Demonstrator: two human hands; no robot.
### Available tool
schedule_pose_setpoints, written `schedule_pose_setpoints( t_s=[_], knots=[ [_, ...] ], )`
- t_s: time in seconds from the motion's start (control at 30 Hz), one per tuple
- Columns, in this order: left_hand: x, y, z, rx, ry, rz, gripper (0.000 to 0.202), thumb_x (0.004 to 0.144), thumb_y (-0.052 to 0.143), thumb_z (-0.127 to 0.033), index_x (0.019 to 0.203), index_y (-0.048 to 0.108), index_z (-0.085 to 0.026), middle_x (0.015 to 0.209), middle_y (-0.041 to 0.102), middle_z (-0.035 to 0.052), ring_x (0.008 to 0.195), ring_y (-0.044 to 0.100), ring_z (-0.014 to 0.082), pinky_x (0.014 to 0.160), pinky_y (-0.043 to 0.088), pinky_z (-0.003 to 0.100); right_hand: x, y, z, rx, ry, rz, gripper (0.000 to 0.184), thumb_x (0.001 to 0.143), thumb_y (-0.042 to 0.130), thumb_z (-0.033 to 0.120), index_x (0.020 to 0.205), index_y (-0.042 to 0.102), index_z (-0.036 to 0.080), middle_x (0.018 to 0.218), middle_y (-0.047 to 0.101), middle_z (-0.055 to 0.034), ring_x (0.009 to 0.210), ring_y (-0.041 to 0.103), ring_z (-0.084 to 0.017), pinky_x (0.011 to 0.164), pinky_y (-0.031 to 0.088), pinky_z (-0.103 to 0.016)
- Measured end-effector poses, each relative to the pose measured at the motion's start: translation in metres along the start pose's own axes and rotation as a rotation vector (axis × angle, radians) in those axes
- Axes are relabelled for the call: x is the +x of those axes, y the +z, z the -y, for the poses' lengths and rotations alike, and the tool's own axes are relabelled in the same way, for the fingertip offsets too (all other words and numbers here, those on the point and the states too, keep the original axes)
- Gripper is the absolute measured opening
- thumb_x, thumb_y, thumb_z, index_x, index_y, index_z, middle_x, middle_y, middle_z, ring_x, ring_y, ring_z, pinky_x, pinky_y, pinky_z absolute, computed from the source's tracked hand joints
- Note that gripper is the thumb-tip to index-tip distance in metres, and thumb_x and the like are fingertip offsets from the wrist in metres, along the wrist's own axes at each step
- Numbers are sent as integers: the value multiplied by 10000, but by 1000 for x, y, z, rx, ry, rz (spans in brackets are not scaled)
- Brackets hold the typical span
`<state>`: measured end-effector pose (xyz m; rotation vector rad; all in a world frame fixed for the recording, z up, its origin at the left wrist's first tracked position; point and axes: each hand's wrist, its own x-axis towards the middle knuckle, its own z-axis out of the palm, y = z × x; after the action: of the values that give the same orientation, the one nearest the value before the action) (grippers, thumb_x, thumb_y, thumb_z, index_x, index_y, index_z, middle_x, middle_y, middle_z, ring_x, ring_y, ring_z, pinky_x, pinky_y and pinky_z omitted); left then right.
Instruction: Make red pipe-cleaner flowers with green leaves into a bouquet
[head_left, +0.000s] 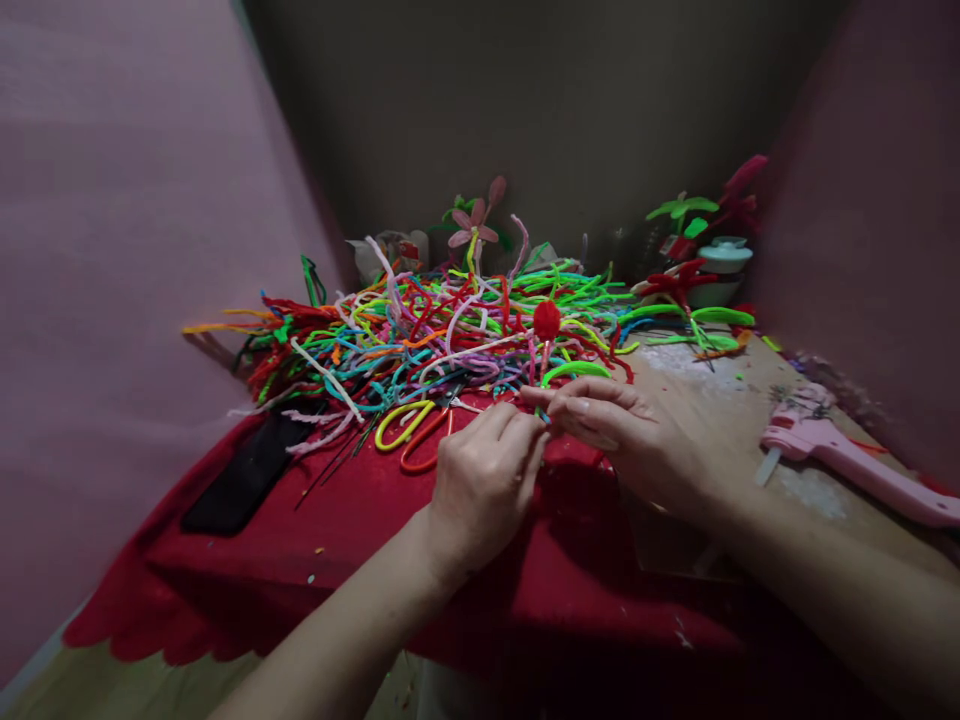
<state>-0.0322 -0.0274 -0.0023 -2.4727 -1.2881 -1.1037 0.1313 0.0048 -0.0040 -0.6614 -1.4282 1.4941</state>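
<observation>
One black flat object, which looks like a phone, lies at the left on the red cloth that covers the worktop. Just beside it, to the right, several thin dark wires come out from the big pile of fuzzy stems. This pile has many colours, such as red, orange, blue, white, pink and bright green, and it spreads over the back part of the worktop. At its front edge lie scissors with one yellow and one orange-red handle, their blades partly covered. Behind the pile stands a pale pink flower.

Near the middle, the left hand has its grip clenched, with the fingertips grasping the lower end of a red-topped stem. This stem is upright before the pile, and a green loop shows beside it. The right hand reaches with stretched fingers across the same lower part; whether its grip pinches the stem, I cannot tell.

Further right is a brown board. Behind the board are a red flower and a jar with pale blue lid. A pink glue gun lies at the far right.
</observation>
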Motion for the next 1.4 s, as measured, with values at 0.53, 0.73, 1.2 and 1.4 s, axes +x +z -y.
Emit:
schedule_pose_setpoints(
  t_s=[0.53, 0.73, 1.2, 1.4],
  knots=[
    [8, -13, 19, -1906, -1224, 515, 128, 718, 618, -209, 706, 537, -112, 590, 454, -24, 435, 405, 23, 400, 294, 128, -24, 9, 12, -393, -383, 58, 234, 872, 445, 150, 975, 617, 271, 1257, 565, -11, 1201, 477, -213, 1032, 338, -407],
    [6, -21, 5, -2185, -1221, 597, 256, 837, 415, -230, 605, 459, -132, 490, 291, -57, 319, 164, 11, 281, 116, 110, -26, 9, 12, -364, -418, 65, 263, 870, 438, 148, 1005, 615, 288, 1276, 548, -4, 1228, 444, -240, 1046, 308, -457],
    [20, 1, 24, -1811, -1187, 309, 139, 813, 435, -149, 738, 541, -98, 584, 459, -21, 363, 333, 4, 334, 248, 115, -11, 3, 7, -459, -375, -200, 171, 860, 490, 192, 921, 642, 242, 1136, 635, -35, 1064, 572, -217, 946, 409, -389],
    [34, 30, 45, -1310, -1015, 367, 164, 790, 495, -266, 759, 564, -121, 534, 480, -40, 335, 336, 29, 333, 233, 153, 1, -10, 2, -266, -302, -232, 171, 861, 498, 236, 875, 668, 224, 1067, 652, -48, 1027, 573, -212, 947, 388, -395]
  ],
)
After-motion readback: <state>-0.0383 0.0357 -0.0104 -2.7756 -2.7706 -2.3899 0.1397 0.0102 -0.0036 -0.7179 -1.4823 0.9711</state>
